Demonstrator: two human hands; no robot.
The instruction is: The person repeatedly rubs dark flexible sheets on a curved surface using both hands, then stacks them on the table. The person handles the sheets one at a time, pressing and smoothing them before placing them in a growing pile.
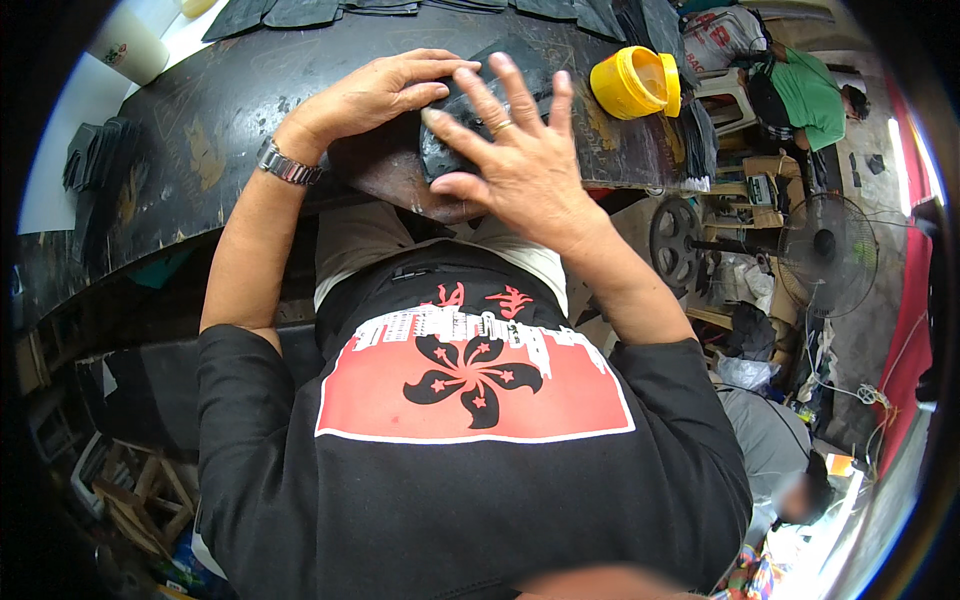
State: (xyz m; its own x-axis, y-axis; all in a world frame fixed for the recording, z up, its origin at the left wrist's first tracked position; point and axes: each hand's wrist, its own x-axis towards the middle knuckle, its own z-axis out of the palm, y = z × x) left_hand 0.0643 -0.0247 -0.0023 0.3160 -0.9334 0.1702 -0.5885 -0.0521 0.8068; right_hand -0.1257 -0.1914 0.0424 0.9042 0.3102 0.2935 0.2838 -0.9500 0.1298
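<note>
A flat black piece, possibly leather (438,155), lies near the front edge of the dark worktable (270,110). My right hand (525,165) is spread over it, fingers apart and a ring on one of them. Beside the piece's left edge rests my left hand (370,95), its fingers stretched out and the thumb slightly apart, with fingertips at or near the piece. Neither hand shows a grip on anything. Much of the piece is hidden under my right hand. To the right stands an open yellow jar (612,85) with pale contents.
Stacks of black flat pieces (310,12) line the table's far edge, and another stack (95,155) lies at the left. A white container (130,48) stands at the far left. Rightward are a standing fan (828,245), a person in green (810,95) and another in grey (765,440).
</note>
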